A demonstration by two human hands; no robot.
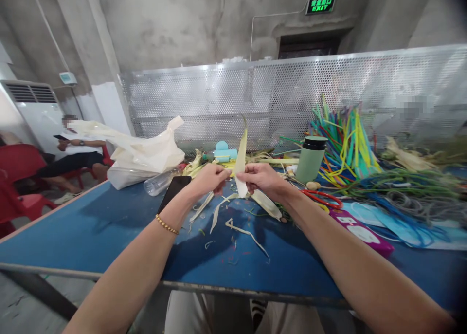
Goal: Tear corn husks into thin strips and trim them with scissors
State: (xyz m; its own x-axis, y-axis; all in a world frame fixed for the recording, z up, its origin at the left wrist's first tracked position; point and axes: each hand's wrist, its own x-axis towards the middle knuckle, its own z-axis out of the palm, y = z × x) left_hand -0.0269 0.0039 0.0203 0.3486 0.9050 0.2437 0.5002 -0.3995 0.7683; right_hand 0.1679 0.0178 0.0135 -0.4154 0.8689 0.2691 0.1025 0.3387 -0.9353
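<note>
Both my hands meet above the blue table (pixel 91 227), pinching one pale corn husk leaf (pixel 241 154) that stands upright between them. My left hand (pixel 209 178), with a gold bead bracelet on its wrist, is closed on the leaf's left edge. My right hand (pixel 260 177) is closed on its right edge near the bottom. Torn husk strips (pixel 241 229) lie on the table just under my hands, and more husks (pixel 268 205) lie beside my right wrist.
A black phone (pixel 174 190), a clear bottle (pixel 158 183) and a white plastic bag (pixel 142 156) lie left. A green flask (pixel 310 158), coloured strips (pixel 343 139), red scissors (pixel 317 196) and a purple case (pixel 361 232) sit right. A seated person (pixel 75 154) is at far left.
</note>
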